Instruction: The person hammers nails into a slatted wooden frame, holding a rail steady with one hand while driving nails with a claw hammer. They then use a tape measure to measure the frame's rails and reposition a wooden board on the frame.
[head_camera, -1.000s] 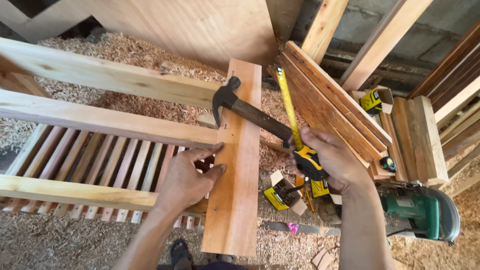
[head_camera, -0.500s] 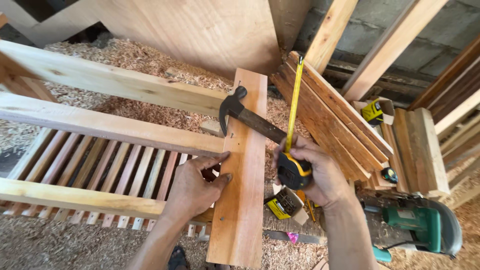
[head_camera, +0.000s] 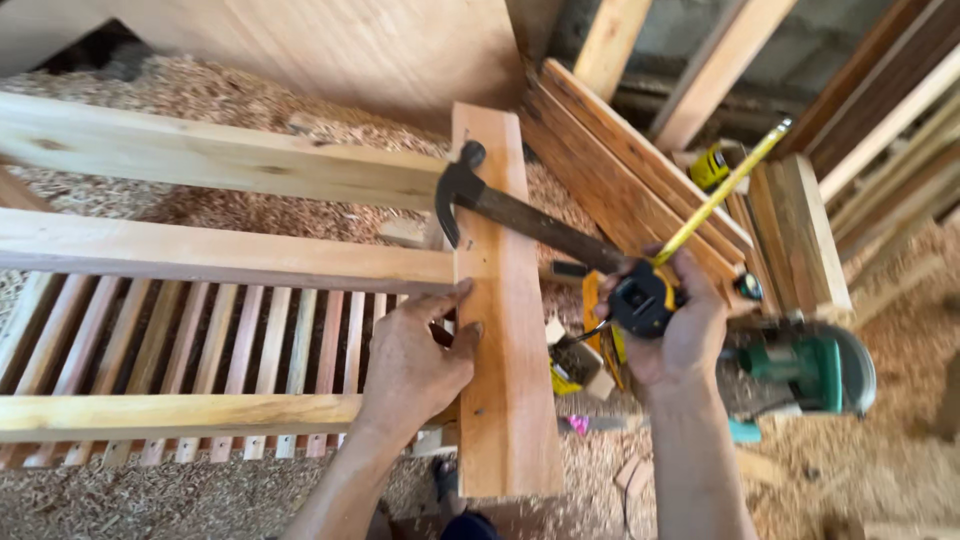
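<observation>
On the smooth plank (head_camera: 505, 330), rusty hammer (head_camera: 520, 215).

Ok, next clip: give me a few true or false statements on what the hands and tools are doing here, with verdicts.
1. The right hand holds a claw hammer together with a tape measure. True.
2. The hammer head rests on the sawdust floor. False: it is over the upright reddish board, at its left edge.
3. The left hand presses against that board's left edge. True.
4. The tape's yellow blade is fully retracted. False: it extends up and to the right.
5. A green power saw lies to the right of the right hand. True.
</observation>
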